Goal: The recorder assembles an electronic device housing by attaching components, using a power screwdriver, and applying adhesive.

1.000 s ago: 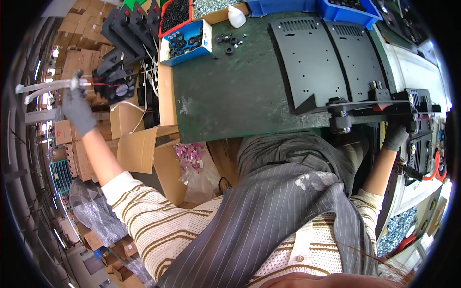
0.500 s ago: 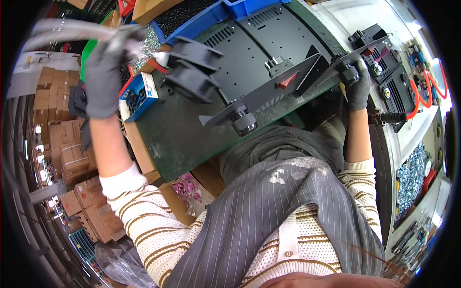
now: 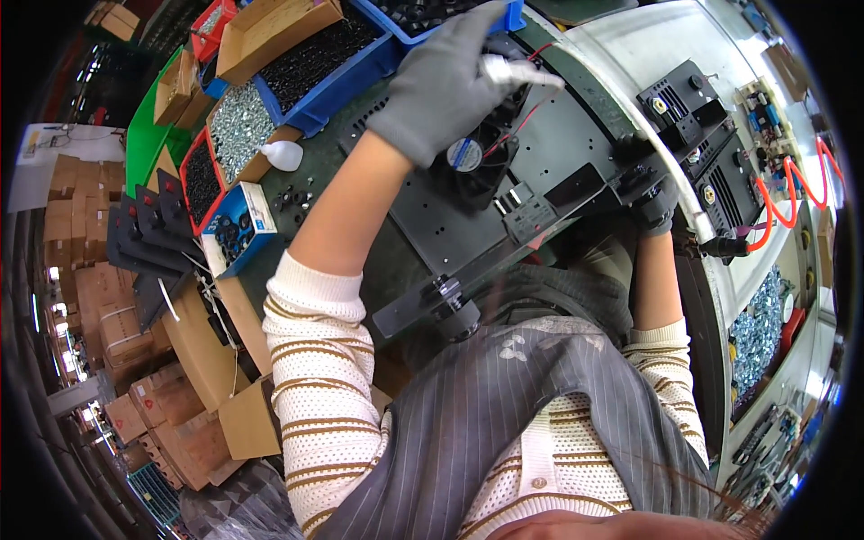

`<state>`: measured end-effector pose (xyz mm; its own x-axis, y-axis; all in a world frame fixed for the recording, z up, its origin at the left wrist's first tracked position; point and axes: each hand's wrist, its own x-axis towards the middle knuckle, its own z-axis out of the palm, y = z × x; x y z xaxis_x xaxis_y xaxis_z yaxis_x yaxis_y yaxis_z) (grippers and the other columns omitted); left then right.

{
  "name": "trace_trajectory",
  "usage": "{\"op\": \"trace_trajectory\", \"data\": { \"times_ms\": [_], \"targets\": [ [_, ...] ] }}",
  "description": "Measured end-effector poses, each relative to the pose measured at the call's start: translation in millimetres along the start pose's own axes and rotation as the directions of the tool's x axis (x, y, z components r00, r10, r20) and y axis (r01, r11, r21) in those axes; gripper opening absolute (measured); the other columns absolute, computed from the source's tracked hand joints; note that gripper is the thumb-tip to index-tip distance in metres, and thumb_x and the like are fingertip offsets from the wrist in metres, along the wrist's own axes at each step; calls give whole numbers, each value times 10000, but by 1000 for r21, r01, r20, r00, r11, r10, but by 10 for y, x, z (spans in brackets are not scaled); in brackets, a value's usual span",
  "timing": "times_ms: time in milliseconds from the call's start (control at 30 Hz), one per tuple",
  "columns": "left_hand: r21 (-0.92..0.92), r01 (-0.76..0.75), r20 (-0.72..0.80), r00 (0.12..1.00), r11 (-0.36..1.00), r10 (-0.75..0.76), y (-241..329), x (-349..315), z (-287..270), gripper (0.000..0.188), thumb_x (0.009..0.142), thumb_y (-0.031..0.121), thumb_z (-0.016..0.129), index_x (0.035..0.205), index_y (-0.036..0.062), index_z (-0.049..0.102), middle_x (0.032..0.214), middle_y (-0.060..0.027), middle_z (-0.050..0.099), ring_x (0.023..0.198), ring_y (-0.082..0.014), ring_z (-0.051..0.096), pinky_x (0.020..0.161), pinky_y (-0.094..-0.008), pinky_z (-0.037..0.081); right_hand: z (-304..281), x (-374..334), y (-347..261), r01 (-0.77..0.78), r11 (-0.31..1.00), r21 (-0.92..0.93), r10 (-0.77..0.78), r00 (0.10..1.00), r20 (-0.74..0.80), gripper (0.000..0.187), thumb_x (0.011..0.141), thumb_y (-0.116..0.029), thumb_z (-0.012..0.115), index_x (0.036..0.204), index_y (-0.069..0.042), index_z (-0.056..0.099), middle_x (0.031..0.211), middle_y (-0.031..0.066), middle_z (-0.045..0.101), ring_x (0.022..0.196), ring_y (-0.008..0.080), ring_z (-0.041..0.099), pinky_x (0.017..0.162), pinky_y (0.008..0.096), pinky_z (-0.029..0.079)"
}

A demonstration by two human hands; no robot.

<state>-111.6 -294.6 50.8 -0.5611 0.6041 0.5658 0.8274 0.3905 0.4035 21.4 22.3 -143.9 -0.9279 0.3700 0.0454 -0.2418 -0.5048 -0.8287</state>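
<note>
My left hand (image 3: 441, 90), in a grey glove with white-covered fingertips, reaches over a black cooling fan (image 3: 472, 166) with a blue-and-white label. A thin red wire (image 3: 517, 130) runs from the fan to its fingertips, which look closed on it; blur hides the exact grip. The fan rests against a black perforated metal panel (image 3: 423, 220) at the bench's middle. Along its near edge stands an upright black plate with a round black foot (image 3: 457, 317) at its left end. My right hand (image 3: 655, 209), gloved, is closed around the plate's right end beside another foot (image 3: 637, 184).
Blue bins of black parts (image 3: 324, 81), a box of silver screws (image 3: 238, 126) and a small blue-white box (image 3: 238, 229) line the left. A white squeeze bottle (image 3: 283, 156) lies near them. Right of the bench are black assembled panels (image 3: 684, 103) and a red coiled hose (image 3: 787, 189).
My left hand has swept right from the bins to above the panel, and the fans it carried are now down there. The white bottle has been let go. The plate has tilted slightly.
</note>
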Motion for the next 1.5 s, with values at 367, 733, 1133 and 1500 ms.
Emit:
{"op": "trace_trajectory", "data": {
  "times_ms": [367, 733, 1133, 1500],
  "targets": [
    [568, 174, 280, 879, 805, -387, -50, -409, 357, 657, 842, 599, 510, 1371, 219, 419, 1348, -185, 436, 1159, -360, 497, 964, -432, 417, 594, -156, -215, 171, 839, -516, -171, 984, 48, 396, 917, -289, 477, 1092, 52, 574, 981, 135, 629, 905, 226, 622, 823, 339, 498],
    [529, 442, -23, 861, 725, -508, -838, -237, -816, 263, 865, 277, 579, 1076, 141, 658, 1036, -132, 652, 960, -295, 621, 846, -360, 478, 366, -116, -127, 205, 801, -563, -234, 972, 22, 335, 981, -224, 404, 1077, 32, 598, 944, 85, 620, 820, 162, 600, 735, 285, 488],
    [436, 645, 490, 415, 628, -766, -1982, -178, -919, 656, 868, 530, 549, 1309, 49, 479, 1203, -172, 591, 1116, -249, 553, 957, -332, 420, 485, -107, -195, 92, 960, -263, -97, 995, -7, 405, 924, -286, 463, 1126, 48, 570, 1046, 150, 629, 945, 245, 621, 851, 368, 499],
    [342, 892, 585, 43, 295, -810, -2117, -220, -838, 431, 857, 406, 588, 1103, 58, 649, 1016, -133, 676, 914, -228, 647, 845, -345, 491, 842, -281, -321, 13, 967, -254, -66, 978, -200, 295, 968, -207, 424, 1106, 4, 577, 1033, 99, 627, 927, 187, 600, 849, 294, 465]
  ]
}}
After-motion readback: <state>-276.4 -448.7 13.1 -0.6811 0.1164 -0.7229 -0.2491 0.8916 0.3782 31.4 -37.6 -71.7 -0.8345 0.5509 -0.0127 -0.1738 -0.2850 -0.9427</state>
